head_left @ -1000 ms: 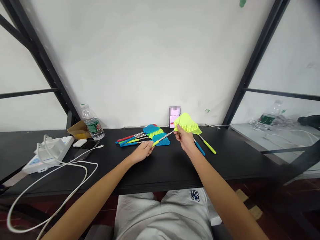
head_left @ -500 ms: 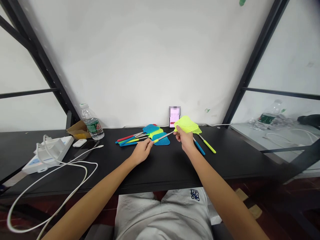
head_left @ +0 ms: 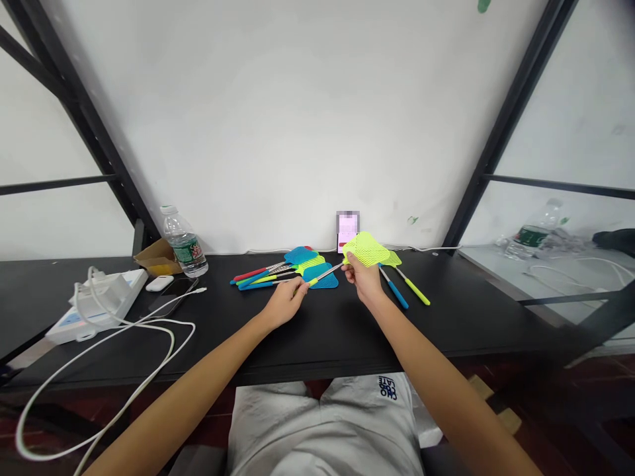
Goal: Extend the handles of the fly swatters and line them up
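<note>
A yellow-green fly swatter (head_left: 366, 249) with a metal telescopic rod is held between my two hands above the black table. My left hand (head_left: 286, 301) is closed around its handle. Gripped at the base of the mesh head is my right hand (head_left: 362, 277), thumb on top. Left of centre lies a pile of fly swatters with blue (head_left: 325, 276), yellow-green and red parts, just beyond my left hand. Two more lie to the right, one with a blue handle (head_left: 395, 291) and one with a yellow-green handle (head_left: 417, 291); the held head partly covers them.
A phone (head_left: 348, 231) leans on the white wall. Leftward stand a water bottle (head_left: 186, 248), a cardboard box (head_left: 157, 258), a white earphone case (head_left: 159, 283), a dark phone (head_left: 173, 296) and a power strip (head_left: 94, 307) with looping white cables. Black metal frames rise on both sides.
The rod between my hands looks shorter, as my hands have come slightly closer together. Both keep their hold on the yellow-green fly swatter; the other swatters lie as before.
</note>
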`<state>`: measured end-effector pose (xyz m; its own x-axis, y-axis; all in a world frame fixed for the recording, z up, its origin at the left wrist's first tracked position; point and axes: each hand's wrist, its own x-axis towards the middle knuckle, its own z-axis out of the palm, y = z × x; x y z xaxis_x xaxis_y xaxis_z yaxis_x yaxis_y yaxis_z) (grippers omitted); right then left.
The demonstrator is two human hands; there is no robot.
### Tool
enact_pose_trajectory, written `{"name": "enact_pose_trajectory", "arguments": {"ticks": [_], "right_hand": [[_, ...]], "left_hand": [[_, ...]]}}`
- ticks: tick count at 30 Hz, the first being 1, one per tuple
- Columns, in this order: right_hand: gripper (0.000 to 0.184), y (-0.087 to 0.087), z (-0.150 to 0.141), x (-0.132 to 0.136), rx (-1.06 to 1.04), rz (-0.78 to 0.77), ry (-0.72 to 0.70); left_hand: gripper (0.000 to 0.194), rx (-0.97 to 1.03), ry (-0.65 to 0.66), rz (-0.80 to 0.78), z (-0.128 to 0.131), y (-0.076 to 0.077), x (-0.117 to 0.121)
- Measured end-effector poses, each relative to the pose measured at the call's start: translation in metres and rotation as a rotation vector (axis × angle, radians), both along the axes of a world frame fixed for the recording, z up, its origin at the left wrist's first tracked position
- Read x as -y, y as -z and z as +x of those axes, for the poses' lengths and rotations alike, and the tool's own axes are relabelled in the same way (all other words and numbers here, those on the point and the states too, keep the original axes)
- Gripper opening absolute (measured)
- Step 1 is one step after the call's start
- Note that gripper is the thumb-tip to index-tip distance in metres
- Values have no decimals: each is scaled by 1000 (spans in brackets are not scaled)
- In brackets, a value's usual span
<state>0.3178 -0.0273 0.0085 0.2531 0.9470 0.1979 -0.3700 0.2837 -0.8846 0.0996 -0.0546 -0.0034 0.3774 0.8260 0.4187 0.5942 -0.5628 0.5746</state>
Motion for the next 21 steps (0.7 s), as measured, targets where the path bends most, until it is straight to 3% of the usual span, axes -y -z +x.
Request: {"name": "enact_pose_trajectory", "arguments": {"ticks": [16, 21], "right_hand": [[30, 5, -7, -3, -48, 16, -80], [29, 6, -6, -3, -43, 17, -78]], "left_hand": [[38, 50, 29, -9, 8, 3, -2], [40, 115, 33, -124, 11, 3, -3]]}}
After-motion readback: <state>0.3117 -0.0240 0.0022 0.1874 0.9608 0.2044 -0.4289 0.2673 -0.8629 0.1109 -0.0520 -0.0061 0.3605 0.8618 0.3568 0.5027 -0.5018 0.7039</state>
